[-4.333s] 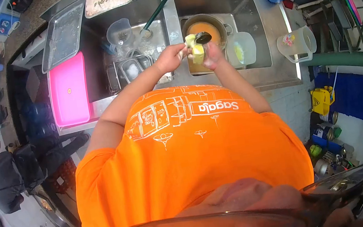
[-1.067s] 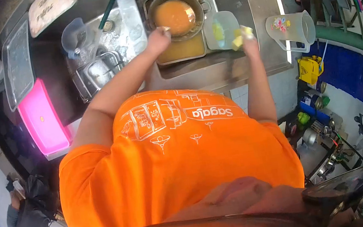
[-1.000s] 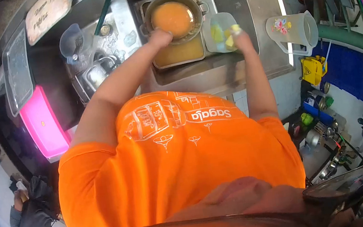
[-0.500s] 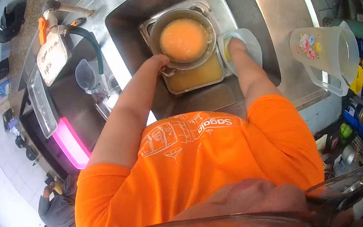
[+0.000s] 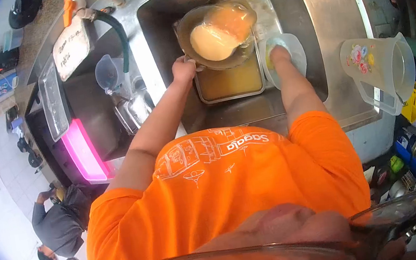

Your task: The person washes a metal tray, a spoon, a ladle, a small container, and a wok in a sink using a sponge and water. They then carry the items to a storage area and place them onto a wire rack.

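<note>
My left hand (image 5: 184, 69) is closed on the near-left handle of a round metal pot (image 5: 185, 32) in the sink. The pot is tilted, and its cloudy orange liquid (image 5: 214, 40) runs up to the far right rim. Beneath the pot is a rectangular metal pan (image 5: 233, 96) holding yellowish liquid. My right hand (image 5: 279, 55) reaches into a translucent plastic tub (image 5: 294, 46) to the right of the pan. Something yellow shows beside its fingers, which are mostly hidden; I cannot make out what it is.
A floral plastic pitcher (image 5: 376, 56) stands on the right counter. The left basin holds a clear measuring jug (image 5: 107, 74), a pink container (image 5: 82, 150) and a clear tray (image 5: 53, 106). A tap with a green hose (image 5: 118, 36) is at upper left. Another person (image 5: 59, 225) is at lower left.
The pot has gone from nearly level to tilted, and its liquid has surged to the far right side. My left hand has risen with the handle. The right hand stays in the tub.
</note>
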`<state>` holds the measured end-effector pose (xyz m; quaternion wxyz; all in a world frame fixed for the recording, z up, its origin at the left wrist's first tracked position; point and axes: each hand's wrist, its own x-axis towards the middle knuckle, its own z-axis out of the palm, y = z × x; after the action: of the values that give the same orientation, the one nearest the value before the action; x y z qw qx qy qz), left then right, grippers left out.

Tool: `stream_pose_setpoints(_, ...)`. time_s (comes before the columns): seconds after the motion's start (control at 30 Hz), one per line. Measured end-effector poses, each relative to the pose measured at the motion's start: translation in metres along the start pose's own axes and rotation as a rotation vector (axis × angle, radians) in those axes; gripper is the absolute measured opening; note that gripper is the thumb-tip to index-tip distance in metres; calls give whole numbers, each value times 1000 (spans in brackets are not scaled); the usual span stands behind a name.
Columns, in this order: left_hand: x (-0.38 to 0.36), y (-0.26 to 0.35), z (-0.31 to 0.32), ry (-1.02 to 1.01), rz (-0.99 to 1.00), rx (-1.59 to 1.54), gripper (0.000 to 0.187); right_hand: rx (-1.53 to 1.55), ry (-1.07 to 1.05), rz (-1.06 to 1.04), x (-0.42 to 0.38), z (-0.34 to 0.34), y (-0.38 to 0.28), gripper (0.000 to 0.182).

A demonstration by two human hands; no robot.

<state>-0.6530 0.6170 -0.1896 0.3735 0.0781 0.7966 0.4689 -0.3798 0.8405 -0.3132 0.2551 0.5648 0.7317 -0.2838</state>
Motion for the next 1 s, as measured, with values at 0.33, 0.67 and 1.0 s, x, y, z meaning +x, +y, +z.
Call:
stream_pose_setpoints(0.33,36,-59,44,63,-759,-31,29,-35,56,-18,10,5,2,25)
stream_pose_setpoints(0.67,-28,-91,71,104,-762,-396,20,-24,56,-19,10,6,5,26)
stream_pose_setpoints(1.0,-35,-85,65,113,-630,-365,21,-7,75,-12,11,4,3,25)
